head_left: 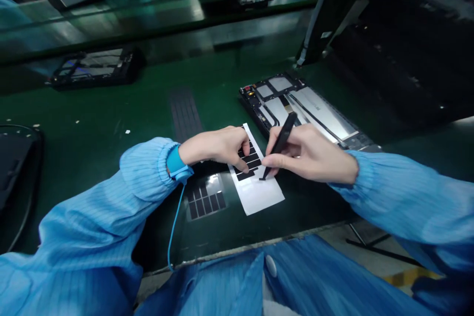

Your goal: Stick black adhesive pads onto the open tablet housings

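A white backing sheet point(261, 196) with rows of black rectangular stickers lies at a slant on the dark green table. Bent over its upper part is my left hand point(231, 148), thumb and index finger apart and touching the sheet; its other fingers are partly hidden. My right hand point(309, 153) grips a black pen-shaped tool point(284, 133). The tool's tip is at the sheet's right side, beside a small dark piece; whether they are joined, I cannot tell. Just beyond my right hand lies an opened tablet-like device point(314, 108) with silver battery panels and black cables showing.
A clear sheet with dark rectangles point(206, 200) lies near the front edge. Behind my left hand is a dark strip sheet point(185, 111). Another opened device point(92, 66) lies at the back left. A dark post point(322, 15) rises at the right. A blue cord point(174, 229) hangs from my left wristband.
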The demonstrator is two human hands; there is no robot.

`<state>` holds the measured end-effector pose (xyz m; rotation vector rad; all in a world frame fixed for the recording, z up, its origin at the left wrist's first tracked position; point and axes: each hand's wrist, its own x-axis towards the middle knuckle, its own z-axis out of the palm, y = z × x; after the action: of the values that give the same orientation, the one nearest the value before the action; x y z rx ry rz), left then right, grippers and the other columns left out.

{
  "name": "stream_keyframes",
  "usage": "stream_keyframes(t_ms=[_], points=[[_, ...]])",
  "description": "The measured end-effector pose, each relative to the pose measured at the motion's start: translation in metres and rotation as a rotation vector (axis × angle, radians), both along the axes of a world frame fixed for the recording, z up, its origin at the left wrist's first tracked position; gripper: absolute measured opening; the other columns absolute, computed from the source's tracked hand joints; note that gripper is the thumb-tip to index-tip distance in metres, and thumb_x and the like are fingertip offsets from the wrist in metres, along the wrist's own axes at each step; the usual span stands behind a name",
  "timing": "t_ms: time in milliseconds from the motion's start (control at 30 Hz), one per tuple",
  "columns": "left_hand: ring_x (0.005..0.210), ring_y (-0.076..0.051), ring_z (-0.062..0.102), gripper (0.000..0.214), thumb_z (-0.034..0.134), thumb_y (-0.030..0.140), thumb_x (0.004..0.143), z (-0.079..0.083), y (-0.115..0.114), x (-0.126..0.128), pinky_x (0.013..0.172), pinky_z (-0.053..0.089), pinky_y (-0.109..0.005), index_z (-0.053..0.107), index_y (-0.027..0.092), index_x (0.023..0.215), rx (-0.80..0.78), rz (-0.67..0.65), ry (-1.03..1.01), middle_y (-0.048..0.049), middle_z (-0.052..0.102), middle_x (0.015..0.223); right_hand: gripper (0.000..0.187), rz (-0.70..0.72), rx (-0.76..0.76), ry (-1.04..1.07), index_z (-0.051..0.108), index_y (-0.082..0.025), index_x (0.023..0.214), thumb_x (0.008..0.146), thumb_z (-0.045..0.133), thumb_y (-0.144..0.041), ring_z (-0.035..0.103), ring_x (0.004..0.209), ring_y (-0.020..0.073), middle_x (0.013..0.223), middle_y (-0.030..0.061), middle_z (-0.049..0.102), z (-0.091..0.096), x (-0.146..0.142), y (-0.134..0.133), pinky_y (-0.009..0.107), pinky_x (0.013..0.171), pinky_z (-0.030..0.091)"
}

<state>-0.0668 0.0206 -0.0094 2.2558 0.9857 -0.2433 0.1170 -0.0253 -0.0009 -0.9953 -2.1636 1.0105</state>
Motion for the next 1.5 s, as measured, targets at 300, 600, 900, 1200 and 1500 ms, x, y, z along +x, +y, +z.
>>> stream_keyframes(t_ms=[300,600,900,1200,1500], points=[[0.062,-0.01,0.045,0.014,0.052,0.019,0.074,-0.019,-0.013,0.005,0.057,0.036,-0.021,0.039,0.016,0.068,0.434,0.349,-0.578,0.0003,0.05,0.07,0.026,-0.476,0.025,0.386,0.04,-0.019,0.064,0.075,0.059,-0.033,0.056,0.043,0.014,0.049,-0.0033,0.049,-0.019,0.013,0.036,0.023,0.035,0.045],[0.095,-0.016,0.049,0.025,0.042,0.002,0.064,-0.034,-0.018,0.009,0.081,0.04,-0.03,0.032,0.018,0.08,0.395,0.215,-0.797,-0.0071,0.052,0.101,0.022,-0.374,0.105,0.316,0.04,-0.02,0.064,0.078,0.056,-0.027,0.055,0.043,0.0116,0.059,-0.0005,0.054,-0.025,0.012,0.03,0.023,0.036,0.044],[0.094,-0.016,0.048,0.03,0.038,-0.002,0.058,-0.034,-0.019,0.009,0.078,0.04,-0.029,0.033,0.018,0.079,0.375,0.172,-0.785,-0.0053,0.053,0.101,0.017,-0.338,0.318,0.191,0.045,-0.018,0.065,0.077,0.056,-0.022,0.053,0.046,0.0095,0.063,0.0004,0.052,-0.027,0.012,0.033,0.022,0.038,0.04],[0.096,-0.016,0.047,0.029,0.036,-0.003,0.058,-0.034,-0.016,0.007,0.079,0.041,-0.03,0.034,0.018,0.079,0.38,0.014,-0.805,-0.0066,0.052,0.105,0.016,-0.235,0.499,0.163,0.047,-0.018,0.063,0.072,0.06,-0.017,0.05,0.054,0.0117,0.058,-0.0008,0.049,-0.032,0.013,0.03,0.026,0.05,0.042],[0.087,-0.021,0.045,0.022,0.037,0.001,0.066,-0.005,-0.022,0.017,0.07,0.038,-0.032,0.044,0.017,0.08,0.635,-0.212,-0.405,-0.0058,0.053,0.085,0.005,-0.526,0.427,0.291,0.051,-0.025,0.076,0.081,0.052,-0.024,0.057,0.068,0.017,0.074,0.0025,0.052,-0.012,0.014,0.03,0.033,0.06,0.047]])
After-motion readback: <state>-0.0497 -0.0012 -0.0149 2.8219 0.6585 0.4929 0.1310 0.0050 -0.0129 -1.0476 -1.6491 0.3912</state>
